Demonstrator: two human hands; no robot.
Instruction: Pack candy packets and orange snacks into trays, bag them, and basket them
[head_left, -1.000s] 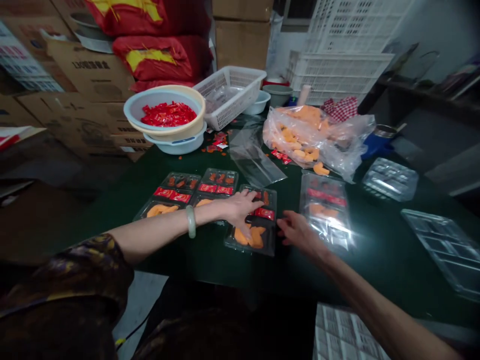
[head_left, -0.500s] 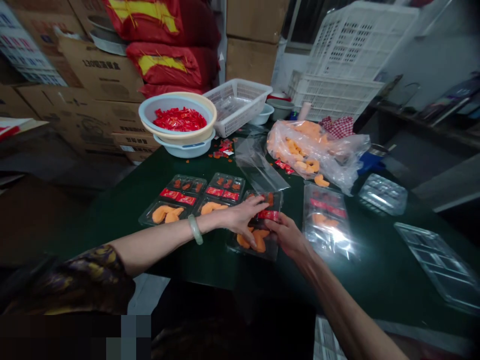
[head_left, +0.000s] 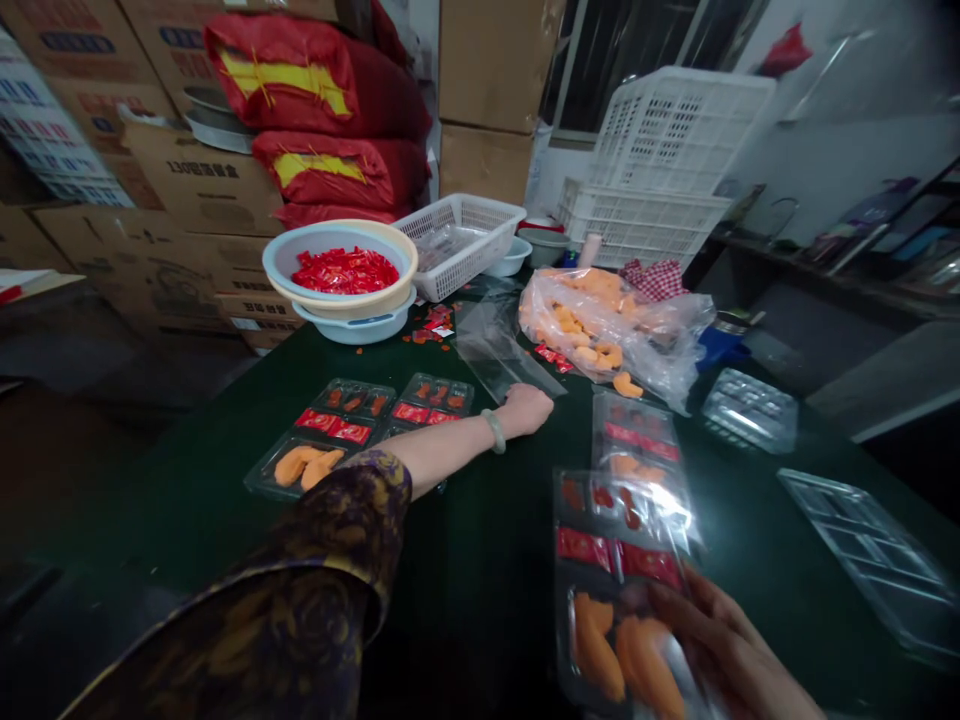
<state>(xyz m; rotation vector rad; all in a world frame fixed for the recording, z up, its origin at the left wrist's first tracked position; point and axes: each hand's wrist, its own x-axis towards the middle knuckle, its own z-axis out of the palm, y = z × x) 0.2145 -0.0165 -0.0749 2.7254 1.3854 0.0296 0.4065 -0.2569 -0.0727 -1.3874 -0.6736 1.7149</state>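
The right hand (head_left: pixel 724 645) curls around the edge of a clear plastic tray (head_left: pixel 615 590) of orange food pieces (head_left: pixel 596 645) and red sachets (head_left: pixel 583 548), while the loosely closed left hand (head_left: pixel 529 408) sits just beside a loose plastic sheet (head_left: pixel 499 350).

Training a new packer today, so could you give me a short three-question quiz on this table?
1. Which hand wears the pale green bangle?
2. True or false: the clear plastic tray in the right hand contains orange pieces and red sachets.
3. What lies in the cream-rimmed pale blue bowl?

Key: 1. The left hand. 2. True. 3. A heap of red sachets.
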